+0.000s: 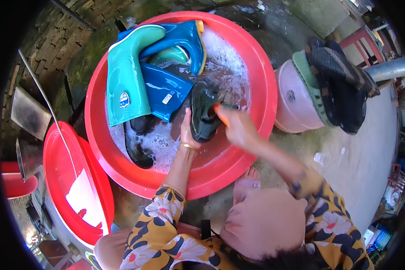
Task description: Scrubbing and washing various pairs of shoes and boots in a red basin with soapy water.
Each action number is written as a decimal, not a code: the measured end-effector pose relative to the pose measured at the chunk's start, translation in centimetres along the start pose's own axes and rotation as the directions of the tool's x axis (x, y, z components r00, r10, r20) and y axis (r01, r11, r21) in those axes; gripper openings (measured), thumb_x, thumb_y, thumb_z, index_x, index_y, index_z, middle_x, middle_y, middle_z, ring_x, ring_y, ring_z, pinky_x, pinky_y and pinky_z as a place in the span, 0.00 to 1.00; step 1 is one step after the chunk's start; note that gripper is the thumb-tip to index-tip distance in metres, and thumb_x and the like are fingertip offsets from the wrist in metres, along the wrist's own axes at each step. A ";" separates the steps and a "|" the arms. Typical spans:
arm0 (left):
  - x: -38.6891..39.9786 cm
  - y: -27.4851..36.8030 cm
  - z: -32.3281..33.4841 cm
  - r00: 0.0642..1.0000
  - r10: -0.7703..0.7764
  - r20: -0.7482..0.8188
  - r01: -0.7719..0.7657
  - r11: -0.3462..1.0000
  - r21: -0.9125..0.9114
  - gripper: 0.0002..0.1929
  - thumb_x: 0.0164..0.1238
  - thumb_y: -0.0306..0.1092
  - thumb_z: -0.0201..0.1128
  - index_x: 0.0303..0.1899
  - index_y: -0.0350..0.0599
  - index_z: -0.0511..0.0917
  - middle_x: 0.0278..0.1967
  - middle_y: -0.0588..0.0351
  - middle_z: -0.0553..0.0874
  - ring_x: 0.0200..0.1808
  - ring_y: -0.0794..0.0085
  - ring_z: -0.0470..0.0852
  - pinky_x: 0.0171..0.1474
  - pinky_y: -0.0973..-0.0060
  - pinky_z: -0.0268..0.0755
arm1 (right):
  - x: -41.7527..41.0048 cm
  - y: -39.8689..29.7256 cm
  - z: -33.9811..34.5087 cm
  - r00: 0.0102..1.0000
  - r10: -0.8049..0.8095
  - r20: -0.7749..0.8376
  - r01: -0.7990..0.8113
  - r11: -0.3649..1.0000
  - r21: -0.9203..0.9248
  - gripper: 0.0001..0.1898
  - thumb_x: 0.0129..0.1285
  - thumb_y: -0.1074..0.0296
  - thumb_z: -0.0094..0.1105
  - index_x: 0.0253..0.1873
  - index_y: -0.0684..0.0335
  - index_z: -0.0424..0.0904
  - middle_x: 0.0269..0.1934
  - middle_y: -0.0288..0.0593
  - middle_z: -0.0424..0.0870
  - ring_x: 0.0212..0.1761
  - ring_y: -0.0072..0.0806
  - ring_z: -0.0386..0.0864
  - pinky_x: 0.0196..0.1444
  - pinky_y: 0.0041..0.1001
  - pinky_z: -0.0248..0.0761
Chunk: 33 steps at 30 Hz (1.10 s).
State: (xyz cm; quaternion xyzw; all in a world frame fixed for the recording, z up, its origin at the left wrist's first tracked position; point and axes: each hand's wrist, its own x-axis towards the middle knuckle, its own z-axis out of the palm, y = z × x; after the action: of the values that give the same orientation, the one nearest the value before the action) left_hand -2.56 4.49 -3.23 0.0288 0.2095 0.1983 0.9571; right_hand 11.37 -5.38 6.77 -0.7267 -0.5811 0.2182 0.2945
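My left hand (190, 133) supports a dark wet shoe (199, 101) from below, over soapy water in a large red plastic basin (266, 98). In my right hand (239, 128), blurred, is a brush with an orange handle (224, 118); its head meets the inside or upper of the shoe, which I cannot tell. A turquoise rubber boot (130, 81) leans on the basin's left side. Beside it rest a blue rubber boot (193, 42) with a yellowish sole and a blue boot shaft (165, 89). A black shoe (138, 152) lies half in the suds.
Right of the basin, a pale pink bucket (293, 101) bears a green clog (308, 84) and several dark shoes (344, 74). A second red basin (59, 162) tilts at the left, with a thin rod (47, 101) across it. A clear plastic cup (321, 158) lies on the concrete floor.
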 end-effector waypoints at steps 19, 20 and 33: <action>1.8 -1.8 -0.9 0.989 0.027 0.148 -0.036 0.997 0.061 0.27 0.74 0.55 0.43 0.64 0.46 0.67 0.58 0.50 0.78 0.55 0.57 0.79 0.56 0.55 0.73 | 3.9 1.0 0.7 0.982 0.188 -0.018 -0.188 0.971 -0.149 0.07 0.48 0.77 0.50 0.33 0.69 0.77 0.32 0.61 0.80 0.38 0.57 0.79 0.40 0.47 0.72; 1.7 -1.5 -1.3 0.989 0.027 0.147 -0.037 0.997 0.063 0.27 0.74 0.55 0.43 0.64 0.46 0.67 0.58 0.50 0.78 0.55 0.57 0.79 0.56 0.55 0.73 | 3.4 0.8 0.7 0.985 0.174 0.017 -0.172 0.981 -0.094 0.08 0.49 0.79 0.50 0.34 0.69 0.77 0.34 0.60 0.80 0.40 0.57 0.79 0.41 0.46 0.72; 0.4 -0.7 0.2 0.993 0.102 0.058 -0.106 0.992 0.071 0.30 0.72 0.58 0.45 0.64 0.44 0.67 0.59 0.48 0.76 0.59 0.58 0.76 0.62 0.56 0.68 | 0.4 -0.8 0.0 0.991 0.086 0.104 -0.082 0.996 -0.046 0.16 0.47 0.81 0.49 0.43 0.67 0.78 0.43 0.60 0.80 0.44 0.56 0.78 0.43 0.45 0.72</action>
State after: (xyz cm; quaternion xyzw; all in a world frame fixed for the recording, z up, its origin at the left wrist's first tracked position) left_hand -1.89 3.98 -3.24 0.0806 0.1887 0.2391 0.9491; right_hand 10.87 -4.89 7.35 -0.7438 -0.5692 0.2564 0.2389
